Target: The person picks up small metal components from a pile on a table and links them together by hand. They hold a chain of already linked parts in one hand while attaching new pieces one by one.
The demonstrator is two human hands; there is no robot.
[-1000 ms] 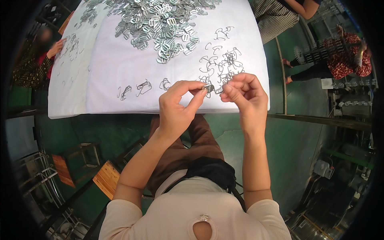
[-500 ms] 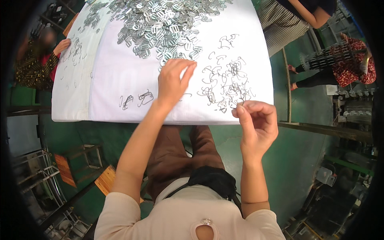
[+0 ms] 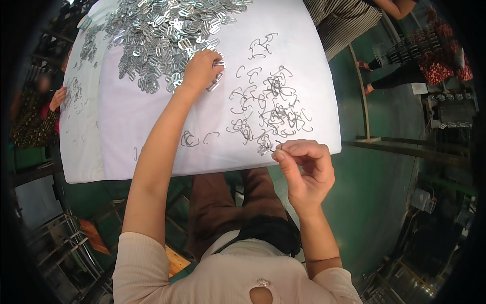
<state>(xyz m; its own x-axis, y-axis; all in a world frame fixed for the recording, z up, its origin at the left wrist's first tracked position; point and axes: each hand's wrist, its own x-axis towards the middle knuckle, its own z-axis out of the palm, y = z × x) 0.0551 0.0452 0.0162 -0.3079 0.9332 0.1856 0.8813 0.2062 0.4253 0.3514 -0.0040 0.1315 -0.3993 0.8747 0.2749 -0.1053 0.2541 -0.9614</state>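
My left hand (image 3: 201, 73) is at the near edge of a heap of silver metal buckles (image 3: 157, 43), its fingers closed on one flat slotted buckle (image 3: 219, 63). Another buckle lies just below those fingertips. Close to the table's front edge, my right hand (image 3: 307, 175) pinches a thin, dark wire hook (image 3: 278, 145) between thumb and forefinger; most of the hook is hidden by the fingertips. Just beyond it spreads a tangle of curved wire hooks (image 3: 281, 114). A small shiny piece (image 3: 264, 148) lies beside the right fingertips.
The table has a white cover (image 3: 136, 101). A few hooks (image 3: 188, 138) lie near its front edge, by my left forearm. Across the left side, another person's hand (image 3: 58, 98) rests by scattered hooks. People stand beyond the right edge; a wooden stool (image 3: 93, 236) is below left.
My left hand has reached farther into the buckles and closed on one. My right hand still pinches by the hooks. The view has shifted, and a shiny piece now shows near my right fingertips.
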